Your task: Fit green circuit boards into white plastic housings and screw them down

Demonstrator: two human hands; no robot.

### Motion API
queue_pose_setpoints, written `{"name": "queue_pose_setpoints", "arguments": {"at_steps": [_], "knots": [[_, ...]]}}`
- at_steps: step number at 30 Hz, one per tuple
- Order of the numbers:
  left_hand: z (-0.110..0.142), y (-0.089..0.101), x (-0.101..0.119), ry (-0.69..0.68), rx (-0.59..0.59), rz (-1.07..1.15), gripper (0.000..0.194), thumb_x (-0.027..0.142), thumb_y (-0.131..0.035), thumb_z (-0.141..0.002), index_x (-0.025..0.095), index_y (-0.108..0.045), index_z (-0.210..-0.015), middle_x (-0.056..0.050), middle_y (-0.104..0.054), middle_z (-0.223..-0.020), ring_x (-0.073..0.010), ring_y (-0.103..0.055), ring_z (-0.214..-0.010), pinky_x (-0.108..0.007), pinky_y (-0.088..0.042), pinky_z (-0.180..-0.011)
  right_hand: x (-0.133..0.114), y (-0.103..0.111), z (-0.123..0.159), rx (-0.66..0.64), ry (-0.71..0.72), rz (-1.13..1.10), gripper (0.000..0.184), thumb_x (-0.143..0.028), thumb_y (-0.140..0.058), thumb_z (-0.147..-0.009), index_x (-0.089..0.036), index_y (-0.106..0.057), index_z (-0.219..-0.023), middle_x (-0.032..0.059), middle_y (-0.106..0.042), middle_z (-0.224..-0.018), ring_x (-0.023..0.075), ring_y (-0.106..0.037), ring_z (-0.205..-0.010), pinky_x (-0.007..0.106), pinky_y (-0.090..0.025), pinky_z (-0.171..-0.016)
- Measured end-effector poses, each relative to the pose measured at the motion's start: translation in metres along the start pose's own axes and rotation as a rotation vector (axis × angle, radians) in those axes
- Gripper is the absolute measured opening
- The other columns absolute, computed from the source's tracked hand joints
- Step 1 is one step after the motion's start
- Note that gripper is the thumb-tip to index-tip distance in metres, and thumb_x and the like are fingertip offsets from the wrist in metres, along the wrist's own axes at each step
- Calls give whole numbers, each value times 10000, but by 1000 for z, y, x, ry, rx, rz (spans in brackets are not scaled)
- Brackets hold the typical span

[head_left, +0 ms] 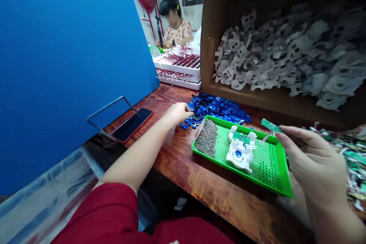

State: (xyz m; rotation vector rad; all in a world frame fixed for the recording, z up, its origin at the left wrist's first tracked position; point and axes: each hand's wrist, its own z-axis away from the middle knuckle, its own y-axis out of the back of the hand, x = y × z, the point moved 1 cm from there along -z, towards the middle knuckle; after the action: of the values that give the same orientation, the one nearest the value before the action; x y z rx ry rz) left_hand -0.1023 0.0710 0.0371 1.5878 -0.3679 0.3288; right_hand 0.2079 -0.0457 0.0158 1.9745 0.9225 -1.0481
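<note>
My left hand (177, 115) reaches to the near left edge of a pile of small blue plastic parts (219, 107). Its fingers are bent together there, and whatever is between the fingertips is hidden. My right hand (317, 160) pinches a small green circuit board (270, 125) above the right end of a green perforated tray (264, 164). Inside the tray, a white plastic housing (240, 160) has a blue part set in its front and another green board at its back. A heap of small metal screws (207, 138) fills the tray's left end.
A large cardboard box (210, 45) of white plastic parts (268, 57) stands behind the tray. Boards with wires (356, 160) are heaped at far right. A phone (133, 125) lies left beside a metal wire frame (107, 108). Beyond stacked white trays (178, 80) sits another person (178, 26).
</note>
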Motion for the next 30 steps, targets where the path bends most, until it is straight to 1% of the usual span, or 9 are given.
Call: {"name": "queue_pose_setpoints", "arguments": {"at_steps": [2,5,10,14,18,22,26,28,30], "knots": [[-1,-12,-6,14,-19,-50,275,426,-683,-649,168,-697,-743,-104,-709,-787,-279,-645,-857,-354,-460,-818,0,-1,0,-21,-13,3,334,-413,-690,-721,-224,-660,-994,74,-662,-976,207,-626,-871,383,-492,-827],[0,-27,-3,27,-30,-97,383,510,-689,-603,169,-699,-777,-124,-700,-881,-301,-614,-941,-360,-442,-860,1,-3,0,-69,-43,-42,342,-410,-693,-719,-218,-652,-998,78,-662,-946,190,-628,-809,358,-501,-765],[4,-33,5,56,7,-100,442,515,-678,-602,166,-686,-872,-139,-658,-994,-318,-567,-1014,-387,-425,-901,2,-6,1,-86,-10,-84,317,-395,-687,-735,-225,-639,-998,44,-651,-945,159,-629,-812,334,-518,-785],[8,-33,5,38,76,-60,281,395,-647,-668,188,-665,-856,-117,-647,-1025,-297,-541,-1061,-376,-398,-944,3,-8,1,-100,-31,-133,304,-386,-696,-732,-216,-636,-978,41,-652,-933,143,-629,-803,294,-536,-758],[6,-33,2,21,88,42,150,336,-612,-708,203,-633,-774,-71,-685,-914,-240,-607,-927,-336,-443,-861,2,-11,0,-125,-83,-172,300,-386,-704,-727,-213,-634,-962,35,-658,-885,133,-632,-769,259,-539,-711],[6,-23,5,9,120,201,202,343,-627,-692,161,-613,-780,-86,-680,-874,-229,-626,-854,-337,-472,-782,-2,-11,-1,-132,-78,-215,285,-378,-699,-735,-205,-633,-952,35,-658,-886,129,-634,-775,255,-552,-724],[22,-7,29,-47,110,430,478,380,-604,-735,123,-535,-1131,-75,-663,-920,-169,-630,-785,-291,-497,-690,-4,-12,-1,-92,-83,-257,280,-358,-700,-738,-199,-629,-956,38,-656,-888,131,-636,-780,266,-559,-727],[37,-3,51,-96,50,582,503,376,-601,-756,155,-511,-1199,-50,-661,-924,-140,-628,-784,-272,-498,-702,-4,-12,-1,-46,-91,-291,281,-354,-699,-739,-200,-624,-961,44,-657,-904,137,-641,-781,278,-562,-719],[54,-7,76,-77,-138,979,411,323,-676,-714,158,-585,-1079,-49,-669,-913,-135,-625,-762,-282,-500,-705,-3,-12,-2,13,-93,-301,290,-354,-700,-738,-203,-623,-974,53,-660,-914,150,-646,-792,299,-564,-721]]}}
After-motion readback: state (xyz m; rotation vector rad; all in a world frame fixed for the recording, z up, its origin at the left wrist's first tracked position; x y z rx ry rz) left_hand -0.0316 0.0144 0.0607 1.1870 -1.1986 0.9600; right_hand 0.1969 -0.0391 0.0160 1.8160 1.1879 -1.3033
